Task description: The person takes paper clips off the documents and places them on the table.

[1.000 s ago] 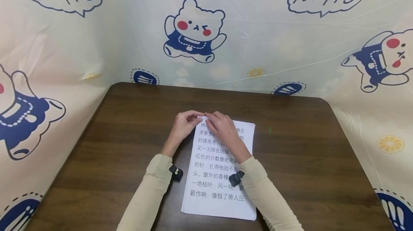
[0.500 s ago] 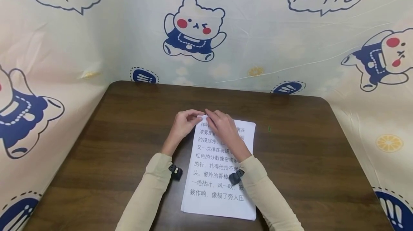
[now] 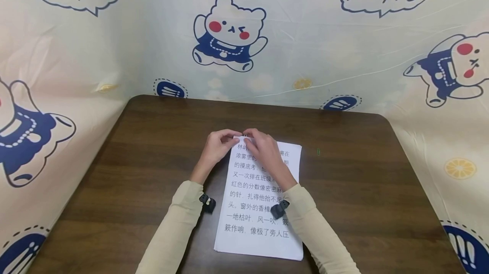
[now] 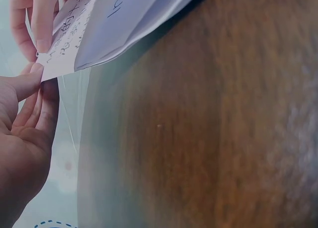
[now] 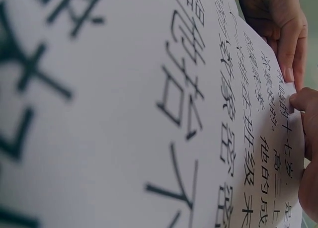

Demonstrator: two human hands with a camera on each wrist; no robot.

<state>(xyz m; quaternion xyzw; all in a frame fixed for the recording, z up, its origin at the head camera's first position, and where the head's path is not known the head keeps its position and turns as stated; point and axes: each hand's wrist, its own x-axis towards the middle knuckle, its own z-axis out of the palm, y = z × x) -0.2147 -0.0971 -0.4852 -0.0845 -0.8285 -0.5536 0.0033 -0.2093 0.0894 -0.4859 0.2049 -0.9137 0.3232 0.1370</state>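
Note:
A stack of white paper sheets (image 3: 259, 244), printed with large Chinese characters, lies lengthwise in front of me on the table. My left hand (image 3: 216, 150) pinches its top left corner between thumb and fingers, thumb on the printed face. Just to the right, my right hand (image 3: 266, 151) reaches across the page, thumb and fingers pinched at the top edge. A small thin loop, apparently a paper clip (image 4: 37, 54), shows at the right fingertips, mostly hidden by them. In the left wrist view, the sheets' corner is raised and their layers spread apart along the side.
A tiny green paper clip (image 3: 318, 151) lies on the dark wooden table (image 3: 363, 189), right of the sheets. Patterned curtains (image 3: 302, 32) with bears surround the table's back and sides. Each forearm wears a small black camera (image 3: 280, 209) over a light sleeve.
My right index finger, raised a little half a second ago, is now bent down at the top edge. My left hand keeps its pinch and the sheets stay in place.

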